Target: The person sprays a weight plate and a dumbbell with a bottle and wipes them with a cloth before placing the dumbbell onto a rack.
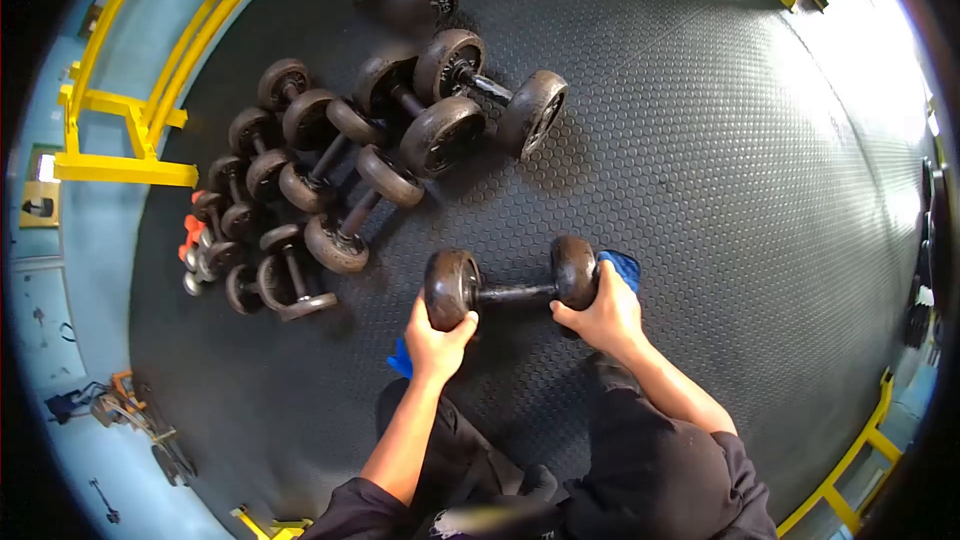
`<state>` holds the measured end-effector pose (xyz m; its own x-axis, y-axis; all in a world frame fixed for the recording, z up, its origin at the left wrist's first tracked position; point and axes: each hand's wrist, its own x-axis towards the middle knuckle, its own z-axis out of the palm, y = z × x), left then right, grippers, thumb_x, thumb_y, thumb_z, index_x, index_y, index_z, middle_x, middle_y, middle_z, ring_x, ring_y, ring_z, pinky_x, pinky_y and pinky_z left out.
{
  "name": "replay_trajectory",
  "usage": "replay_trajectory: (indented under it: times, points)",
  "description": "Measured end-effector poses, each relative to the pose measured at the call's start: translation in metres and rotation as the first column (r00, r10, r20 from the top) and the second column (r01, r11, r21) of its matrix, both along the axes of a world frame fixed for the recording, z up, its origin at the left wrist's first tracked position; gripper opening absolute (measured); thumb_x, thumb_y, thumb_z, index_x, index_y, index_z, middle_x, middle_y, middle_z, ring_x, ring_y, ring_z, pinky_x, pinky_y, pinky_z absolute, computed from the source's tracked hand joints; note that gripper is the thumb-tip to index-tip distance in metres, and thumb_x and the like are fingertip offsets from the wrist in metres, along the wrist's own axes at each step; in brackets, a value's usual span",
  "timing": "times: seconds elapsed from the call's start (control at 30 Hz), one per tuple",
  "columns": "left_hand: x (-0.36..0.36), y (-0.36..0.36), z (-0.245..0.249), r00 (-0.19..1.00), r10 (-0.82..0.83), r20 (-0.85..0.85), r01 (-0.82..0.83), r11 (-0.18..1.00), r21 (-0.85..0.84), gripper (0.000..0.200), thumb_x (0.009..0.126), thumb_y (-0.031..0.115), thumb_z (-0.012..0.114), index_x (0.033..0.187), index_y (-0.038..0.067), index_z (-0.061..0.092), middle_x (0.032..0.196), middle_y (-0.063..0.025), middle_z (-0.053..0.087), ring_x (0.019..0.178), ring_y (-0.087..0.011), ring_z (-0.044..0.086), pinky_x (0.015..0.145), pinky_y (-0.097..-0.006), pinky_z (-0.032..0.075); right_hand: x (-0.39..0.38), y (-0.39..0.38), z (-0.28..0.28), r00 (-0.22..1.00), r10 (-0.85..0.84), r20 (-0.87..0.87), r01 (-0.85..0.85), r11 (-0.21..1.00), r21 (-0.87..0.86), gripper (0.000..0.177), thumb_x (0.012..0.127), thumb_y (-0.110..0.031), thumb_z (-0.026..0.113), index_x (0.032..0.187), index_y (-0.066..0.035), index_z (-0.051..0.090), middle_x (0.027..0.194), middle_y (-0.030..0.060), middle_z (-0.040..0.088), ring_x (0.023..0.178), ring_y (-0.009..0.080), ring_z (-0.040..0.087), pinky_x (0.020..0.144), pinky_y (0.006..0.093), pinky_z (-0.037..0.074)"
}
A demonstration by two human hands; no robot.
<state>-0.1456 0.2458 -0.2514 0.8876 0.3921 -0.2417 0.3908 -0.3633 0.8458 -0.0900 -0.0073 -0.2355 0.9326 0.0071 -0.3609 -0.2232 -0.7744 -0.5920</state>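
A dark dumbbell [515, 293] with a shiny bar lies level in front of my knees. My left hand [438, 345] grips its left weight, thumb on the inner face. Around the right weight my right hand [605, 312] is closed, with a blue cloth [622, 268] showing behind its fingers. Another piece of blue cloth [400, 358] sticks out beside my left hand. Whether the dumbbell touches the floor cannot be made out.
Several dumbbells [340, 125] of different sizes stand in rows on the black rubber floor [690, 200] at the upper left. Yellow metal frames [125, 168] stand by the blue wall at the left, with more at the upper and lower right.
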Motion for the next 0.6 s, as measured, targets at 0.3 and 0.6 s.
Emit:
replay_trajectory:
  times: [0.3,0.6]
  points:
    - [-0.01,-0.042,-0.002,0.978,-0.127,-0.164,0.142,0.986,0.084,0.087,0.071,0.029,0.086,0.136,-0.006,0.041,0.125,-0.0257,0.055,0.117,-0.0373,0.056,0.101,-0.0443,0.044,-0.004,-0.118,0.013,0.978,-0.195,-0.07,0.207,0.914,0.349,0.05,0.07,-0.022,0.089,0.107,0.0,0.064,0.096,0.0089,0.069,0.089,0.0188,0.067,0.083,0.0336,0.054]
    - [-0.007,-0.052,-0.048,0.985,0.138,0.107,-0.109,0.965,-0.239,0.076,0.103,0.059,0.027,0.147,-0.001,0.035,0.146,-0.0199,0.044,0.135,-0.0314,0.042,0.115,-0.0407,0.03,-0.057,-0.159,0.113,0.947,-0.166,-0.277,0.305,0.179,0.935,0.037,0.09,-0.004,0.061,0.124,0.008,0.054,0.12,0.0194,0.062,0.112,0.0282,0.063,0.099,0.0426,0.05]
